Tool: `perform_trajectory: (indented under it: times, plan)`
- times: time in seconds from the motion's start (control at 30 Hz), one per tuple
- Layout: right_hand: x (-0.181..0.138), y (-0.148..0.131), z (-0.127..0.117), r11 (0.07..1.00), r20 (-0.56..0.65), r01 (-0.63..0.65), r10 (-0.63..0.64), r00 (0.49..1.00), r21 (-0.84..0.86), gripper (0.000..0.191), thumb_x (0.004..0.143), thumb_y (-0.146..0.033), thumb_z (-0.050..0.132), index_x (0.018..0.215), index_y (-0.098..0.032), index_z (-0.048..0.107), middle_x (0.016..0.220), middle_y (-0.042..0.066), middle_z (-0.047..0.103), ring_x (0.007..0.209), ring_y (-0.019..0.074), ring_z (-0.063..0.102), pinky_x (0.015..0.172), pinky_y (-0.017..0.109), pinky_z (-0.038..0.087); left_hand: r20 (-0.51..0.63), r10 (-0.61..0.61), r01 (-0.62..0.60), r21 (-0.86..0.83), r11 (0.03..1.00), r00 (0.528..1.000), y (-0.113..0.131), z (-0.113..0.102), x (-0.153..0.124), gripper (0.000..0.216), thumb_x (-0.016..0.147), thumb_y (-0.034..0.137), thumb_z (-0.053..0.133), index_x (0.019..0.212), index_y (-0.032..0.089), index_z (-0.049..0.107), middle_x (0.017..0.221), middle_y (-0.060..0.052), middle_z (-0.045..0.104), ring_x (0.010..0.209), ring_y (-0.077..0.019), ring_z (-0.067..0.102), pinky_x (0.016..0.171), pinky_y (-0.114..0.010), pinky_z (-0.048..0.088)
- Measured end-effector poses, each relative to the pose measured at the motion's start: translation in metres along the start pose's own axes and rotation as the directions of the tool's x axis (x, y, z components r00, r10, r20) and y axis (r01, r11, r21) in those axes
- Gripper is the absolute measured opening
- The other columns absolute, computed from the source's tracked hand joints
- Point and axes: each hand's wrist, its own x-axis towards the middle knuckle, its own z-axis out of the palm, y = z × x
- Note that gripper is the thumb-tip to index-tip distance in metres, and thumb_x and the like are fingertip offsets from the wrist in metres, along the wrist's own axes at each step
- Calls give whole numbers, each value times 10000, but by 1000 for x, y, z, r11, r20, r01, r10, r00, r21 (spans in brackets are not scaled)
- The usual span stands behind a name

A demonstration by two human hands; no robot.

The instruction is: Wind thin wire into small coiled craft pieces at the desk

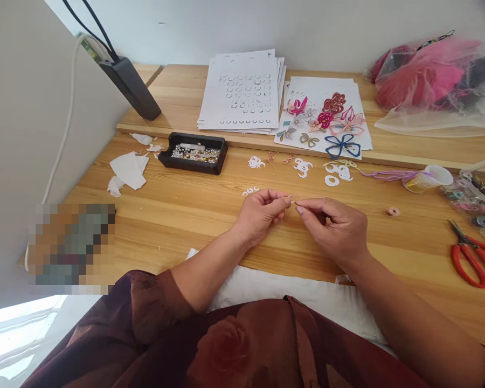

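Over the middle of the table, my left hand (262, 214) is closed in a pinch on a small pale piece (292, 201) whose kind is too small to make out. Close against it, the thumb and forefinger of my right hand (337, 223) are pinched together at its other end; what they grip is hidden. A pinkish spool of thread (393, 212) lies to the right of my right hand, with a faint thread running toward that hand. Small white paper crescents (250, 191) lie just beyond my left hand. White paper rings and crescents (332, 180) sit farther back.
A black tray of beads (193, 155) stands at back left, near white scraps (129, 170). On the raised ledge are printed sheets (242, 89) and thread-wrapped flowers (342, 146). Red-handled pliers (469, 256), a plastic cup (438, 176) and purple thread (390, 175) lie right.
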Motion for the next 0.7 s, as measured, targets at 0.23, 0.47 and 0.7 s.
perform_trajectory:
  times: [0.23,0.47,0.7]
  plan:
    - [0,-1,-3,954,-15,232,-239,971,-191,120,856,-161,666,914,-241,734,672,4,695,594,161,627,569,300,467,-8,102,-100,109,989,995,0,1,-1,357,656,394,850,775,129,642,613,33,588,506,-50,452,499,-213,336]
    - [-1,-2,-3,955,12,235,-236,972,-179,125,872,-154,656,923,-247,722,650,-10,654,579,149,592,556,292,445,6,174,-169,268,948,985,-3,-1,-2,256,711,355,795,779,144,667,686,5,644,578,-73,513,580,-221,409]
    - [2,-3,-8,979,20,152,-150,988,-133,84,875,-209,670,881,-244,746,674,0,675,577,144,583,555,293,436,74,215,-225,433,873,974,-2,1,-4,144,730,265,747,754,138,685,725,-19,674,584,-78,507,555,-212,394]
